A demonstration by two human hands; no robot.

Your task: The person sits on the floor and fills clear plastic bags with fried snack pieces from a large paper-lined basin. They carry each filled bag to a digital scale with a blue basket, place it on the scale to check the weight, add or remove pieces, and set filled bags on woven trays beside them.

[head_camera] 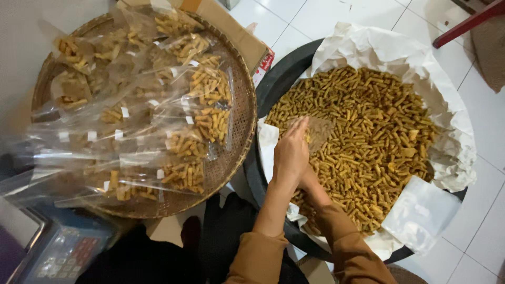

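- White floor tiles are seen beneath one black basin.
- One woven tray (many filled bags) lies left of it.
- Left hand is seen over a clear bag; right hand is hidden beneath, and neither grip can be told.

You're looking at a small home food-packing setup, floor-level work, not a factory. White glazed floor tiles w/ grey grout, you sitting right on them. Big round black tub lined w/ crumpled white paper holds a heap of golden-brown fried snack sticks, loose. Beside it, a wide round woven bamboo tray stacked w/ clear plastic bags of the same sticks, each w/ a small white tag. Grey digital weighing scale at lower left, a brown cardboard box behind the tray, spare stack of empty clear bags on the tub's edge. No benches, no machinery: household-scale snack packing.
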